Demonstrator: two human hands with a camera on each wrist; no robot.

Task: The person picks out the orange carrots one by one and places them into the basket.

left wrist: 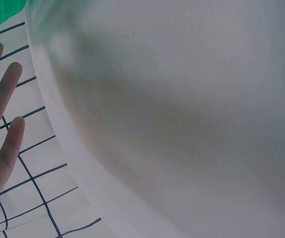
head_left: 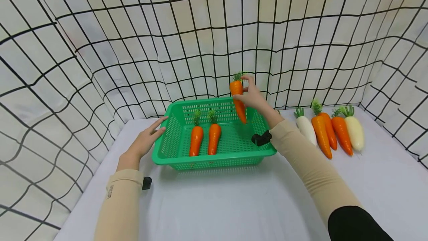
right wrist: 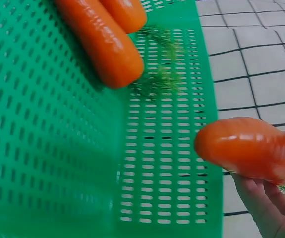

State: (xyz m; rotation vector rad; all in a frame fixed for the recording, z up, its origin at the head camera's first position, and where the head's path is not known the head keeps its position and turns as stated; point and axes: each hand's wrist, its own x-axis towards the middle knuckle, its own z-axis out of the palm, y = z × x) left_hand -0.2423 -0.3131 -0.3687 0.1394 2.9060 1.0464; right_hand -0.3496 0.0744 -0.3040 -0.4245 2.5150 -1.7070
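My right hand (head_left: 253, 95) pinches an orange carrot (head_left: 238, 97) near its leafy top and holds it over the back right part of a green plastic basket (head_left: 214, 158). The carrot's tip points down into the basket. In the right wrist view the same carrot (right wrist: 251, 148) shows close up, thumb and fingers around it. Inside the basket, toward the left, lie two carrots (head_left: 196, 140) side by side, leaves to the back. At the basket's left rim my left hand (head_left: 144, 142) has its fingers extended; whether they touch the rim I cannot tell. The left wrist view shows its fingers (left wrist: 6, 91) spread.
On the white table (head_left: 214, 203) right of the basket lie several vegetables: a white radish (head_left: 305, 129), orange carrots (head_left: 321, 135) and a pale, thick radish (head_left: 355, 132). A wall of white cloth with a black grid (head_left: 214, 40) stands behind and at both sides.
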